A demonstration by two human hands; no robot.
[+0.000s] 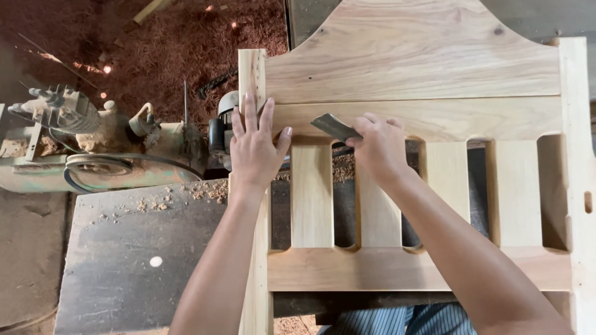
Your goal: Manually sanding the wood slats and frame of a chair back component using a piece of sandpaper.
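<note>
A pale wooden headboard-like frame (422,68) with vertical slats lies across a dark workbench. My left hand (253,146) rests flat, fingers spread, on the frame's left post where it meets the upper rail. My right hand (380,146) is closed on a thin grey metal scraper blade (334,127), whose edge lies on the upper rail just left of the hand. Both forearms reach in from the bottom of the view.
A dusty green machine with a belt and motor (99,158) stands on the left. Reddish sawdust (186,43) covers the floor behind it. Wood shavings lie on the dark bench top (143,260). Striped cloth (397,319) shows at the bottom edge.
</note>
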